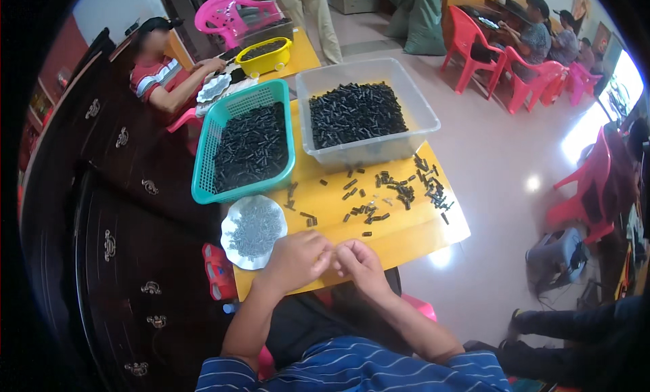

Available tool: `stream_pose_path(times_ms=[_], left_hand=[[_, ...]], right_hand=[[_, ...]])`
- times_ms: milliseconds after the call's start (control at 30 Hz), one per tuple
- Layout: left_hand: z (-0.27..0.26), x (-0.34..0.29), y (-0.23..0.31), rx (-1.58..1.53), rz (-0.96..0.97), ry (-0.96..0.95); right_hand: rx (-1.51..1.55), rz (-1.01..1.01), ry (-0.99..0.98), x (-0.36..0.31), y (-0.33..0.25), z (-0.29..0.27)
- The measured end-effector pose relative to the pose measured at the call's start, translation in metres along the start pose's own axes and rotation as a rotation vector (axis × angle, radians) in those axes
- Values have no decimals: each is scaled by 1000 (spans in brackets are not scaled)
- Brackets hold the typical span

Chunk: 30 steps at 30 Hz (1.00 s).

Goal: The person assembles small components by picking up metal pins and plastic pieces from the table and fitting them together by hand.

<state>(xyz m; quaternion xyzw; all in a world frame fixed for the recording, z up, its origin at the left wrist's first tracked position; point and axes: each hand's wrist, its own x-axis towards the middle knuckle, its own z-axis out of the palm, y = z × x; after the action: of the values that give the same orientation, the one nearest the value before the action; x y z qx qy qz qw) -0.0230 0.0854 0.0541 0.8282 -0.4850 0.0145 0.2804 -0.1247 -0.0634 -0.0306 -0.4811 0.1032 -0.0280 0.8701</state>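
My left hand point(299, 256) and my right hand point(357, 262) meet over the near edge of the yellow table point(325, 231). Both have their fingers pinched together, nearly touching; whatever sits between the fingertips is too small or hidden to make out. Just beyond them, small black cylindrical pieces point(372, 212) lie scattered on the tabletop. Beside my left hand is a white scalloped plate point(231, 219) full of tiny clear or silvery pins point(254, 231). Farther back, a teal plastic basket point(290, 158) and a translucent plastic tub point(362, 151) both hold heaps of such black pieces.
Dark wooden cabinets point(122, 243) run along the left. At the far left a person point(166, 87) works beside a yellow basket point(274, 57). Red plastic chairs point(474, 50) with seated people stand at the back right. A grey stool point(556, 255) is on the right floor.
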Motion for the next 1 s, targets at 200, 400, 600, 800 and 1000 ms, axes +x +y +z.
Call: stream_pose_path(times_ms=[200, 400, 600, 800, 1000], left_hand=[[-1, -14, 5, 114, 92, -24], [-5, -22, 13, -280, -81, 54], [8, -25, 4, -435, -151, 135], [16, -27, -2, -497, -243, 191], [22, -27, -2, -488, -275, 156]], right_hand=[[-171, -45, -83, -4, 4, -2], [-50, 44, -132, -9, -10, 3], [-8, 14, -165, -5, -7, 4], [48, 29, -57, -6, -4, 8], [-42, -28, -58, -3, 3, -4]])
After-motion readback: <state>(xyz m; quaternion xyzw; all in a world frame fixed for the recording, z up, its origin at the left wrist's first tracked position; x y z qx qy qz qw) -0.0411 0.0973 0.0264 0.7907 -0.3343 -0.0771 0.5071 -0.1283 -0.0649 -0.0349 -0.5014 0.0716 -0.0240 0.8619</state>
